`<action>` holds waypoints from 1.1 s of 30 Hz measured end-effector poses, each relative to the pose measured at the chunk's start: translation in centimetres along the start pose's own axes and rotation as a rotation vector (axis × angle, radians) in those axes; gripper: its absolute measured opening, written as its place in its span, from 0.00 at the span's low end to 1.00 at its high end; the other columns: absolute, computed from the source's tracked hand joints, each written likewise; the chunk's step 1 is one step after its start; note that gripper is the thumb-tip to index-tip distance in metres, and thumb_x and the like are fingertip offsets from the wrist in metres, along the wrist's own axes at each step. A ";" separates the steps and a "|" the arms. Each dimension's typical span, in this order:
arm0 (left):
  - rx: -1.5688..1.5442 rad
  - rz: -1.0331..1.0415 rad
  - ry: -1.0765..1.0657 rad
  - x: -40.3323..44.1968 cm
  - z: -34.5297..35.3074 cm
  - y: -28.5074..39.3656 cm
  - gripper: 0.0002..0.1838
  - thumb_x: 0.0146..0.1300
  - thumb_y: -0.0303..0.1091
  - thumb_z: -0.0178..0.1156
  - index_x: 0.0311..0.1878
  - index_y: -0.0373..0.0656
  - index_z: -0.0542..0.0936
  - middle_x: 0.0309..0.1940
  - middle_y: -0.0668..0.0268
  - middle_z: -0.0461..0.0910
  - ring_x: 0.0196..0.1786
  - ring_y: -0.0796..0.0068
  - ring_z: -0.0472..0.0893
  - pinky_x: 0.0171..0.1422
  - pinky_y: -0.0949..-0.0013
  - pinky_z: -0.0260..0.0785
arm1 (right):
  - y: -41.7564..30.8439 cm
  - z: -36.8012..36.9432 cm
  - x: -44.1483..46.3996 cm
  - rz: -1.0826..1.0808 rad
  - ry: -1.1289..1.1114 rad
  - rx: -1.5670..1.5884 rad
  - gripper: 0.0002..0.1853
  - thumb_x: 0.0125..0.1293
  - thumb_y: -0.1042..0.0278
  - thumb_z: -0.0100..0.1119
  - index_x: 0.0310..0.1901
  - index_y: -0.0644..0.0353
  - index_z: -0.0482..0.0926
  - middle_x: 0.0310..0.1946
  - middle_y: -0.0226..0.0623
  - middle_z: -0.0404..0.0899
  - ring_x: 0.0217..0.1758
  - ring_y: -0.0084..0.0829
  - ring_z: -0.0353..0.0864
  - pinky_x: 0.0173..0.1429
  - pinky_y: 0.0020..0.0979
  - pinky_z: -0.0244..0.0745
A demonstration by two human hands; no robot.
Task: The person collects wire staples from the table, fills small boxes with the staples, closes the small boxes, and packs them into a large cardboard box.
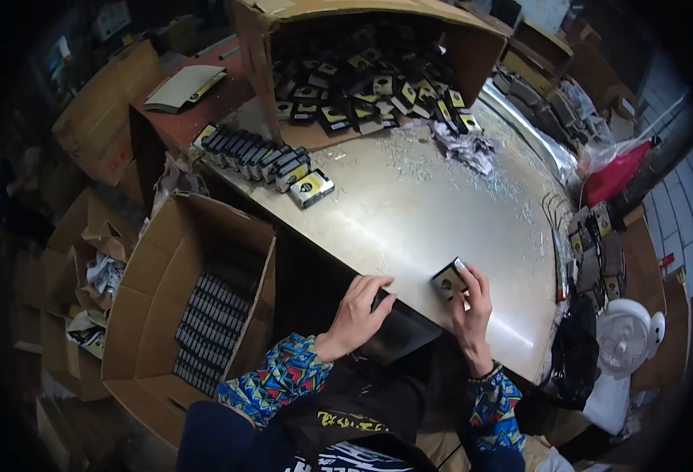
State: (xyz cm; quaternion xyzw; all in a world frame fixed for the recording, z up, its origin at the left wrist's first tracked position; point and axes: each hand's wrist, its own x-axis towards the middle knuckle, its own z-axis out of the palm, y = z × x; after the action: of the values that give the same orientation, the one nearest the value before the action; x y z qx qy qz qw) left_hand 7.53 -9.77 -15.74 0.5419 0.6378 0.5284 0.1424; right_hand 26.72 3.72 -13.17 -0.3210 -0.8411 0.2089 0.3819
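Note:
My right hand (pixel 472 305) grips a small black box (pixel 448 281) with a pale label, over the right part of the metal tabletop (pixel 409 228). At the table's front edge, my left hand (pixel 360 312) has its thumb and fingers apart; nothing shows between them. Both forearms wear patterned sleeves. A row of small black boxes (pixel 252 153) leans along the table's left edge, ending in a yellow-and-white labelled box (pixel 312 189). At the back, a large cardboard box (pixel 256 47) lies open toward me, with many similar small boxes inside.
An open carton (pixel 146 291) at the left holds stacked dark packs (pixel 213 326). Crumpled plastic (pixel 466 148) and thin clear strips lie at the table's back right. A white fan (pixel 623 338) and more small boxes (pixel 600 244) stand at the right.

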 end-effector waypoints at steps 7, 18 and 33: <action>-0.115 -0.141 -0.168 5.8 -3.6 -1.9 0.20 0.68 0.41 0.65 0.55 0.36 0.80 0.47 0.56 0.80 0.48 0.67 0.81 0.54 0.67 0.72 | -4.0 4.4 1.1 0.094 -0.078 0.494 0.28 0.65 0.85 0.61 0.67 0.60 0.73 0.66 0.45 0.72 0.61 0.36 0.80 0.51 0.29 0.86; 0.592 -0.129 0.122 12.8 -10.3 -9.3 0.22 0.53 0.43 0.71 0.42 0.35 0.77 0.49 0.52 0.76 0.56 0.50 0.70 0.62 0.54 0.64 | -4.0 6.2 2.0 -0.117 -0.289 0.275 0.17 0.64 0.78 0.65 0.54 0.63 0.80 0.47 0.46 0.84 0.46 0.44 0.85 0.49 0.35 0.81; 1.082 0.239 -0.567 35.5 -12.3 -16.8 0.34 0.50 0.22 0.66 0.63 0.47 0.73 0.58 0.59 0.73 0.60 0.50 0.74 0.62 0.52 0.72 | 11.7 8.9 18.6 -0.306 -0.299 -0.481 0.17 0.71 0.58 0.57 0.54 0.60 0.78 0.59 0.42 0.77 0.67 0.44 0.72 0.73 0.54 0.62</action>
State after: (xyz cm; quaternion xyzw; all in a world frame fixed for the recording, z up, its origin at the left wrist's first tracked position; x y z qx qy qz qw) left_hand -23.99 16.14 -10.84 0.7242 0.6875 -0.0217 -0.0487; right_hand 14.91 24.02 -16.24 -0.2377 -0.9517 -0.0107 0.1941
